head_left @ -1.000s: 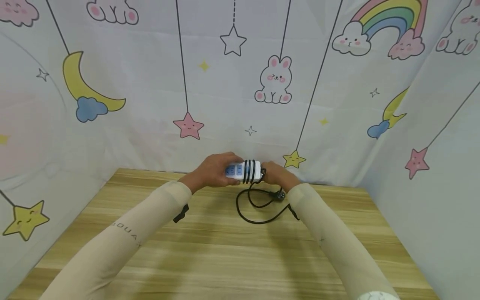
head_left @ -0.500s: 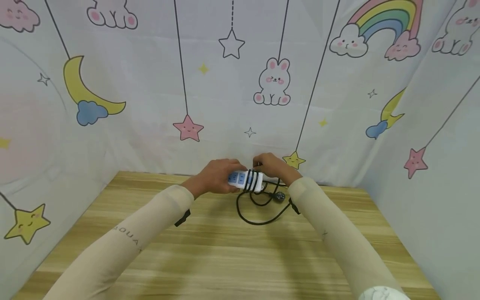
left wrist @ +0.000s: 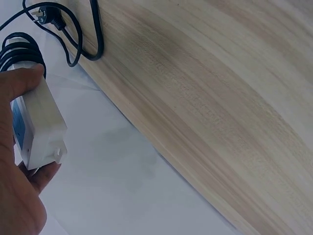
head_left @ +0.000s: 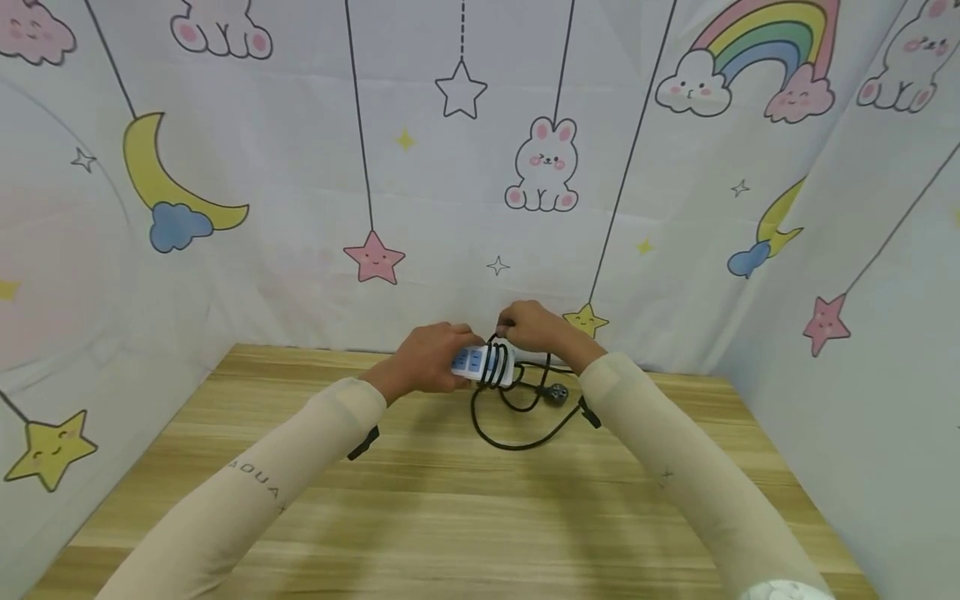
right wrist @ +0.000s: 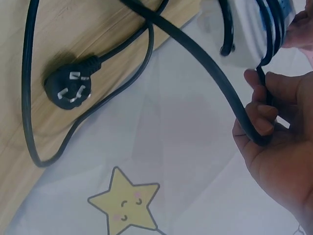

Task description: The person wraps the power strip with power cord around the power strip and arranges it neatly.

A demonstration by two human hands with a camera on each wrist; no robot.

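Observation:
A white power strip with blue socket faces is held up near the table's far edge. My left hand grips its left end, thumb and fingers on opposite sides, as the left wrist view also shows. Several turns of black cord wrap the strip's other end. Just above that end, my right hand pinches the cord between curled fingers; in the right wrist view the cord bends through the right hand. A black three-pin plug lies on the table beside loose loops of cord.
The wooden table ends at a white cloth backdrop printed with stars, moons and rabbits. More cloth hangs along the right side, and the left side is screened likewise. Dark straps show under the wrists.
My right hand has risen from beside the strip's right end to above it, bringing cord along. The strip has tilted and dropped slightly in my left hand's grip.

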